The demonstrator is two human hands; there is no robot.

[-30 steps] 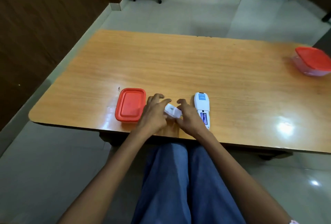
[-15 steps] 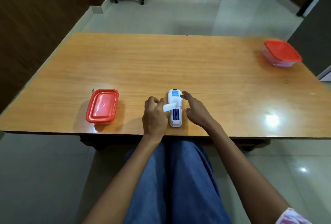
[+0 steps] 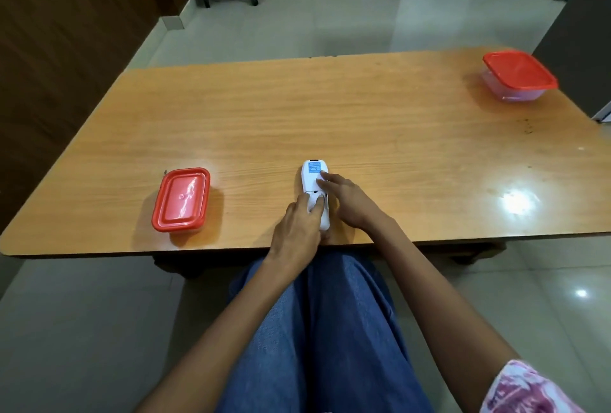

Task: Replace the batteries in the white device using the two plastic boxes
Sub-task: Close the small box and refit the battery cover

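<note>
1. Head view: the white device (image 3: 315,181) lies face down near the table's (image 3: 363,121) front edge.
2. Left hand (image 3: 299,230) presses fingers on the device's near end; right hand (image 3: 347,201) rests fingertips on its back, steadying it.
3. One red-lidded box (image 3: 181,199) sits left of the device, another (image 3: 519,75) far right of it.

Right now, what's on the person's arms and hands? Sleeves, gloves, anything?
Both hands, left and right, are bare: no gloves, rings or watch visible. Forearms are uncovered. The right arm has a short pink-and-white patterned sleeve; the left arm's sleeve is out of frame.
</note>
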